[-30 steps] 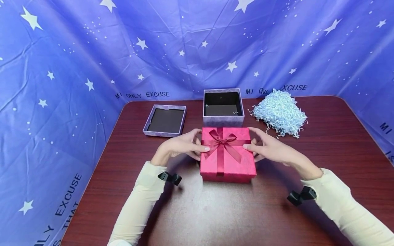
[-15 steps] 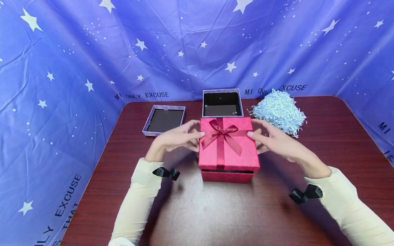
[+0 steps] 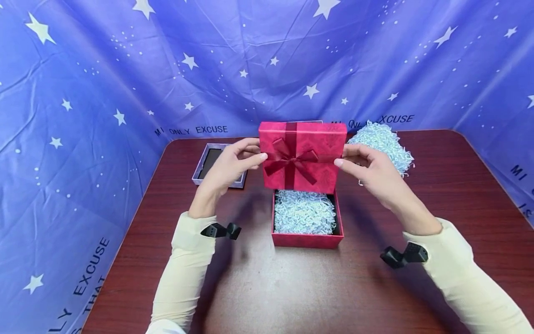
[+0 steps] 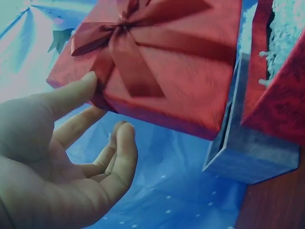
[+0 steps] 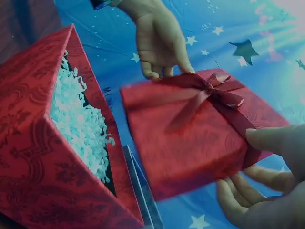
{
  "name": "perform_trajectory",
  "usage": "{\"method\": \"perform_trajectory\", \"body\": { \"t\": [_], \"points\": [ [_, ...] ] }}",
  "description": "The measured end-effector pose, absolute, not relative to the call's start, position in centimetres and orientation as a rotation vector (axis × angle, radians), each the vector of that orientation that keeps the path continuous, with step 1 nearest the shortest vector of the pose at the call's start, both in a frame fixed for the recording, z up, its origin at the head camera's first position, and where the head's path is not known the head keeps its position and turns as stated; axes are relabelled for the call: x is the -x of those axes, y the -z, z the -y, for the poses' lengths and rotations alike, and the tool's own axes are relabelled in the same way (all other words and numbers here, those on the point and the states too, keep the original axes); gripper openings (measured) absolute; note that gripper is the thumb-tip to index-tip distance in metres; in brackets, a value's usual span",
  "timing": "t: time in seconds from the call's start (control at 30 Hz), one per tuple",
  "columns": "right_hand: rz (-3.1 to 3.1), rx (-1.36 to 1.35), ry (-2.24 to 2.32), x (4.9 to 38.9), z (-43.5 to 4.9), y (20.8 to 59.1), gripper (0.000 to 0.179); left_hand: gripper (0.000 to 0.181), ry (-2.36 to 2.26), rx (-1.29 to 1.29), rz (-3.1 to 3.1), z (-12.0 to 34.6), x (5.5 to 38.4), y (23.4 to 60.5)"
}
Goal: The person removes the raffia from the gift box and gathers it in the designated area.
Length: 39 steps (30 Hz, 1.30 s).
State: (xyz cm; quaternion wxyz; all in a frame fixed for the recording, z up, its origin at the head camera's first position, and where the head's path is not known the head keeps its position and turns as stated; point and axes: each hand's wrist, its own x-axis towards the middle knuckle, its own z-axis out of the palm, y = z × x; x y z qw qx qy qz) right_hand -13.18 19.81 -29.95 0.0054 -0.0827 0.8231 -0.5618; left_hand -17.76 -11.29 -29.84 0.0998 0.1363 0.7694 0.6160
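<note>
Between both hands a red gift box lid with a dark red ribbon bow is held up, its top tilted toward me. The left hand pinches its left edge, thumb on the top face and fingers behind. On the opposite edge the right hand pinches it the same way. Below stands the red box base, filled with pale blue shredded paper. In the right wrist view the lid is apart from the box base.
At the back left lies a purple box lid, inside up, partly behind the left hand. The purple box is mostly hidden behind the red lid in the head view. A heap of blue shredded paper sits at the back right of the table.
Both hands have lifted the red lid off its base, raised it away from me and tilted it up. The shredded paper inside the base has come into view.
</note>
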Motion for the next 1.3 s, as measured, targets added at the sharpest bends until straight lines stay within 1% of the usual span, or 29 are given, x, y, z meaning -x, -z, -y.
{"method": "perform_trajectory", "body": {
  "t": [0.1, 0.23, 0.33, 0.4, 0.5, 0.6, 0.73, 0.87, 1.03, 1.3],
  "points": [
    [-2.728, 0.381, 1.812, 13.1, -18.9, 30.0, 0.04, 0.048, -1.826, -0.429, -2.323, 11.8, 17.5, 29.4],
    [-2.699, 0.519, 1.962, 13.4, -17.4, 30.5, 0.049, 0.048, -1.931, -0.438, -2.189, 13.0, 17.3, 29.2],
    [-2.542, 0.517, 2.054, 13.5, -16.2, 31.0, 0.05, 0.042, -2.05, -0.385, -2.036, 14.4, 17.2, 29.2],
    [-2.409, 0.507, 2.114, 13.5, -15.3, 31.2, 0.047, 0.041, -2.099, -0.335, -1.985, 15.4, 17.1, 29.2],
    [-2.219, 0.45, 2.202, 13.3, -13.7, 31.3, 0.043, 0.044, -2.112, -0.303, -2.001, 16.9, 17.0, 29.4],
    [-2.067, 0.365, 2.253, 13.0, -12.0, 31.3, 0.046, 0.048, -2.104, -0.312, -2.003, 18.6, 16.8, 29.7],
    [-1.976, 0.268, 2.206, 12.8, -9.9, 31.5, 0.056, 0.053, -2.082, -0.368, -1.906, 21.5, 16.5, 30.5],
    [-1.97, 0.272, 2.096, 12.4, -7.7, 32.3, 0.065, 0.051, -1.998, -0.411, -1.861, 24.7, 16.0, 31.6],
    [-1.973, 0.321, 1.983, 11.2, -4.8, 33.5, 0.071, 0.049, -1.887, -0.355, -1.903, 28.3, 15.1, 33.2],
    [-2.05, 0.355, 1.892, 9.2, -1.6, 35.0, 0.074, 0.046, -1.866, -0.38, -1.836, 31.6, 14.0, 35.5]
  ]
}}
